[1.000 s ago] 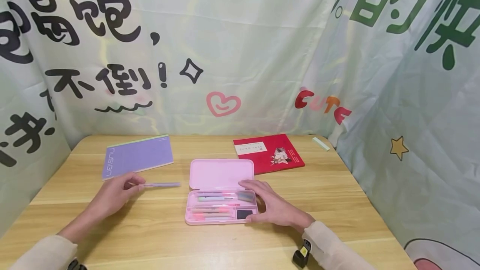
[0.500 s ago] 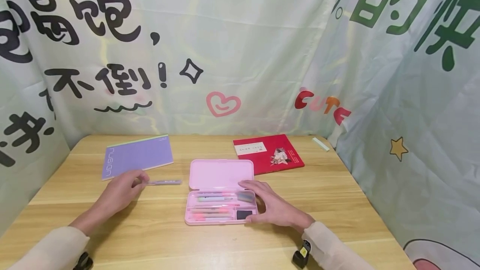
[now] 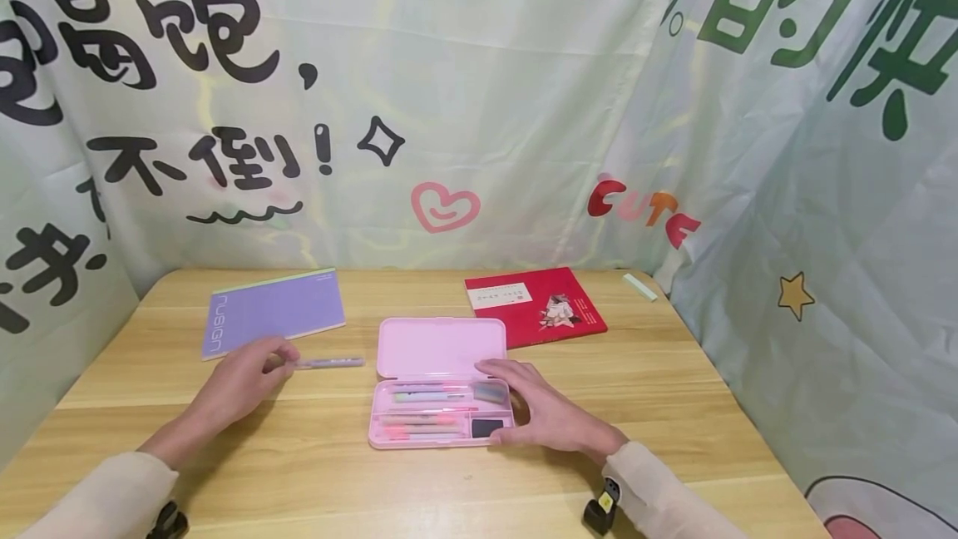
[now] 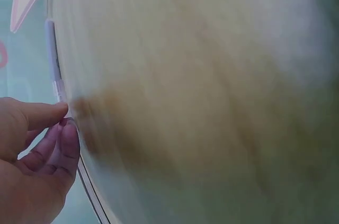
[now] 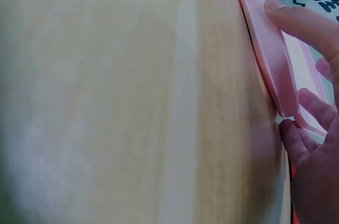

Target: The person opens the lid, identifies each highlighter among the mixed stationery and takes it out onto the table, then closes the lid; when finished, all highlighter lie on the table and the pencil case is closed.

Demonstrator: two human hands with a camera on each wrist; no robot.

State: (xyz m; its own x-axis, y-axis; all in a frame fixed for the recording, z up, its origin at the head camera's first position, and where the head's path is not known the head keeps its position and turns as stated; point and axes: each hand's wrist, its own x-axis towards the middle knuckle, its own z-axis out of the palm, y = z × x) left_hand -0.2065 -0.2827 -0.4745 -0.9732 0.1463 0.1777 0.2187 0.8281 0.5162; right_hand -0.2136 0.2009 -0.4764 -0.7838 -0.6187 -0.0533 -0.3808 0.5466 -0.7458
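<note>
Plainly, a slim lavender pen (image 3: 333, 363).

Left grip (image 3: 250, 377), left of centre in the head view, pinches with thumb and fingertips; right grip (image 3: 542, 410), right of centre, spans with thumb and fingers parted. Sleeved left forearm (image 3: 105, 497) lies lower left; right forearm (image 3: 666, 493), lower right.

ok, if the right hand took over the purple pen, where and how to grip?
Probably the free right end of the purple pen, pinched across its width, coming from the right. It's slim and straight; the left hand pinches the other end, and the rest sticks out bare toward the pink case. The right hand, on that case, would need to release it first.
</note>
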